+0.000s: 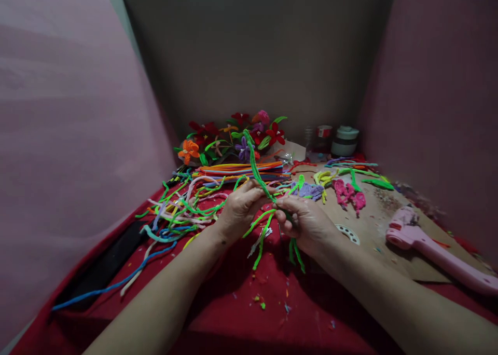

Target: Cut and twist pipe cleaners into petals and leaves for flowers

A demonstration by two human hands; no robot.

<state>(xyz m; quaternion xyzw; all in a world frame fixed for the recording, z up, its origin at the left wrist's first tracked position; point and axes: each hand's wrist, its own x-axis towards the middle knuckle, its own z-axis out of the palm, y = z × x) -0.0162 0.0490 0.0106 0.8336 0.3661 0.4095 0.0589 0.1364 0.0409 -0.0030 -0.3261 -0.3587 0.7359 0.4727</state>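
A bright green pipe cleaner leaf (253,163), long and narrow, rises between my two hands with its tip pointing up and away. My left hand (243,204) pinches its lower part between thumb and fingers. Close beside it, my right hand (303,220) is closed on the base of the same piece. Something thin and dark shows at the right fingers; I cannot make out what it is. Below the hands, green pipe cleaner ends (261,241) hang over or lie on the red cloth (233,303); whether they join the held piece is unclear.
Loose pipe cleaners (187,209) lie tangled at left, with a straight bundle (241,171) behind. Fuzzy flowers (241,137) stand at the back. On a board (373,225) at right are pink pieces (349,195), a white holed plate (347,234) and a pink tool (428,246). A lidded jar (345,139) stands behind.
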